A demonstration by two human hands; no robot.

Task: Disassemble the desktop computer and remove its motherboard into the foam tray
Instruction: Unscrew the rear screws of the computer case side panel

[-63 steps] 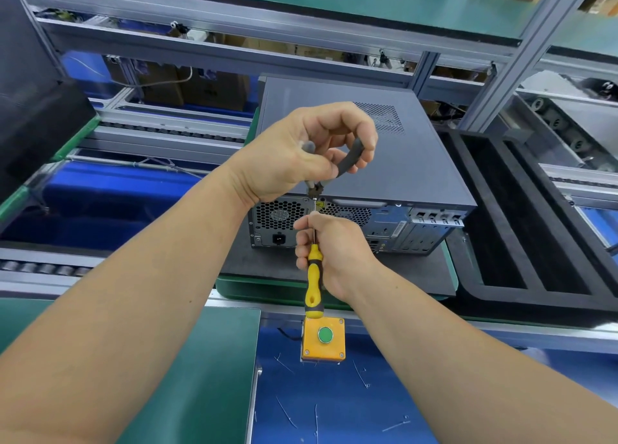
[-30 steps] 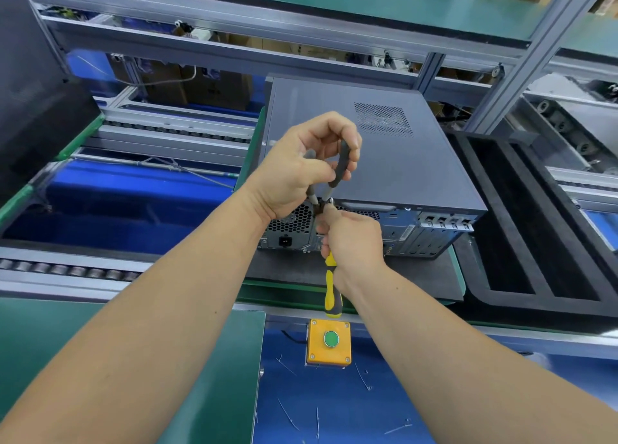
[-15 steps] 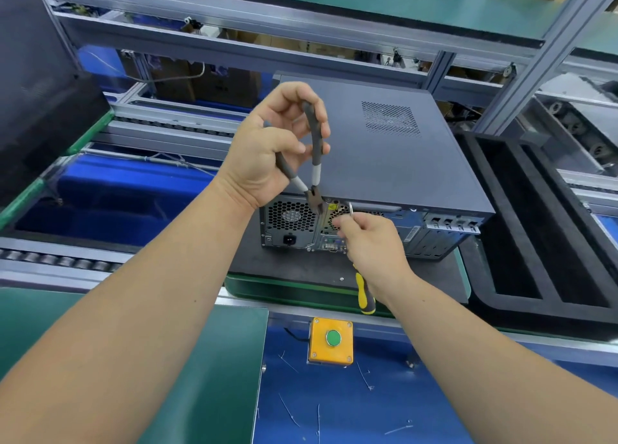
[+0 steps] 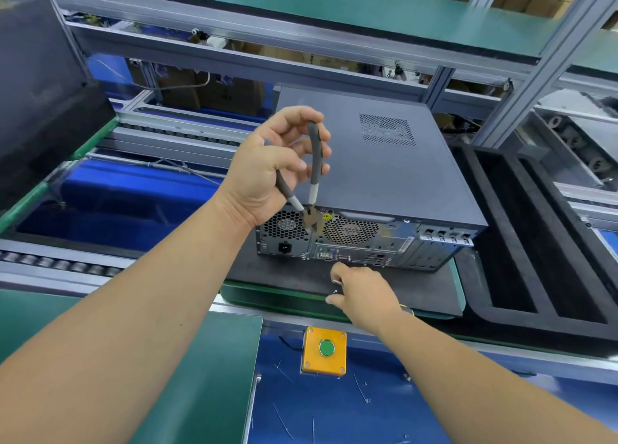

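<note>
left hand (image 4: 267,162) grips pliers (image 4: 312,176) (handles spread); right hand (image 4: 359,289) fingers unclear; foam tray (image 4: 468,229) holds nothing.

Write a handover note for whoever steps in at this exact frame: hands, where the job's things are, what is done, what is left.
Left hand: grips the grey-handled pliers, nose at the rear panel of the desktop computer, near the fan grilles.
Right hand: low over the dark mat in front of the computer, fingers curled; a small shiny bit shows at the fingertips, too small to tell. A trace of yellow under the wrist.
Computer lies on the mat, cover on.
Foam tray to its right, no board visible in it.
Done: nothing visibly removed.
Left: open the case, free the motherboard, place it in the tray.
</note>
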